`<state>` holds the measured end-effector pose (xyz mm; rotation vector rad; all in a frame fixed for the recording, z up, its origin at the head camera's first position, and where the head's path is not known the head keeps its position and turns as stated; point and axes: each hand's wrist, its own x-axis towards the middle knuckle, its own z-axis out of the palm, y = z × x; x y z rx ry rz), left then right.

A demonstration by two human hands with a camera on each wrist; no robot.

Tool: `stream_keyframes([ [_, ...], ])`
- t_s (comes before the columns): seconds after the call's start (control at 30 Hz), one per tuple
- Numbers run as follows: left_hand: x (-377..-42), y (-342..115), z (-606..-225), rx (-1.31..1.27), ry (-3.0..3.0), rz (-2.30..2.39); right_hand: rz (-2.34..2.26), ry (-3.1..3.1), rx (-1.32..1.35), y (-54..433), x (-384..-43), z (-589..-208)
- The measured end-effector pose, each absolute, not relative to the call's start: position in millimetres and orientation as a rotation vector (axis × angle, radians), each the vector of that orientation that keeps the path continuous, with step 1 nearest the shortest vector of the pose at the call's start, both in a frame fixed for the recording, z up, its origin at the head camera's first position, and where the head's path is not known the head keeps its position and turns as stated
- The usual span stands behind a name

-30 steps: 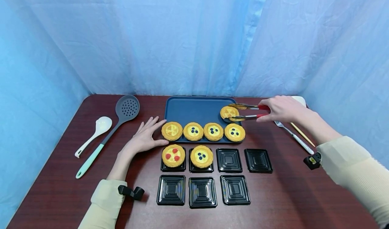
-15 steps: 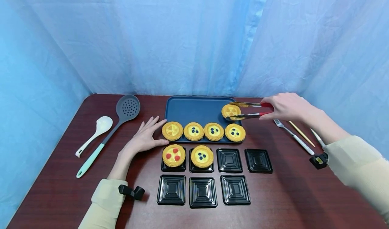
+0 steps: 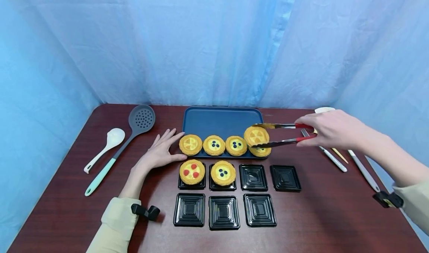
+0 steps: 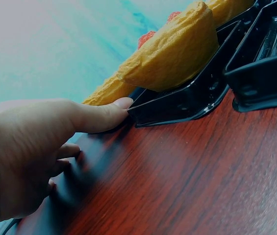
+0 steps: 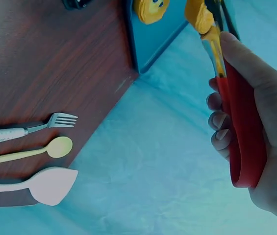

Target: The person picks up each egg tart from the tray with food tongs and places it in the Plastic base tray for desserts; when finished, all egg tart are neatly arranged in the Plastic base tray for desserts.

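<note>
Red-handled tongs point(image 3: 285, 126) — right hand point(image 3: 335, 130) gripping them, pinching patterned tart point(image 3: 256, 135) by its sides | overlapping blueberry tart point(image 3: 264, 152) at right end of tray point(image 3: 219, 120), contact unclear | left hand point(image 3: 162, 150) lying spread beside tray | risk: weak squeeze could be letting tart slip — bumping its neighbour

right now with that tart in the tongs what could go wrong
The held tart might slip: the tongs in the right hand pinch it at its edges. If it drops, it could knock the blue-dotted tart, which it partly covers in the head view. The left hand rests by the left edge of the tray, its thumb close to a black container, so a twitch might nudge either.
</note>
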<state>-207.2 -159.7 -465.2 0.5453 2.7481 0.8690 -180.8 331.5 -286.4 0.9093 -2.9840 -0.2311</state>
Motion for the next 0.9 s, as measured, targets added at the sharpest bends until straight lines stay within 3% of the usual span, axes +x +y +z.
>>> stream_keyframes([
  [0.37, -205.9, -161.9, -463.8, 0.542, 2.744, 0.88, -0.177, -2.921, 1.014, 333.3, -141.7, -296.8],
  [0.9, -205.3, -161.9, -462.2, 0.545, 2.75, 0.88, -0.119, -2.891, 1.098, 336.8, -132.9, -327.1],
])
